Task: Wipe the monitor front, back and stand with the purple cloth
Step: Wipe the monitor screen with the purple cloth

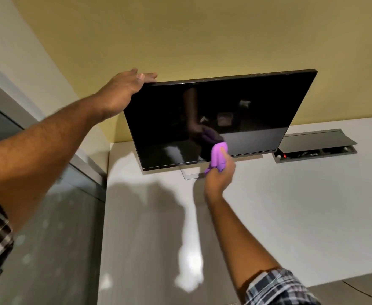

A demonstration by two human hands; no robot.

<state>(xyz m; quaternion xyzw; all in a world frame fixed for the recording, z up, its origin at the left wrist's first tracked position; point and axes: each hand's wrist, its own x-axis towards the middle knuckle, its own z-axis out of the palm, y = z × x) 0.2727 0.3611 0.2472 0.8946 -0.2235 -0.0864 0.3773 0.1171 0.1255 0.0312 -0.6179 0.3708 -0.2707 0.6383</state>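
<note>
A black monitor (235, 111) stands on a white desk (290, 205) against a yellow wall, its dark screen facing me. My left hand (123, 91) grips the screen's top left corner, fingers over the upper edge. My right hand (219, 177) holds a bunched purple cloth (218, 157) against the lower edge of the screen, near its middle. Just below the bezel a piece of the stand's base (188, 173) shows; the remainder of the stand and the monitor's back are hidden.
An open cable hatch (314, 146) with a raised grey lid sits in the desk to the right of the monitor. The desk's left edge (104, 216) drops to a grey floor. A thin cable (365, 292) runs past the desk's front right corner.
</note>
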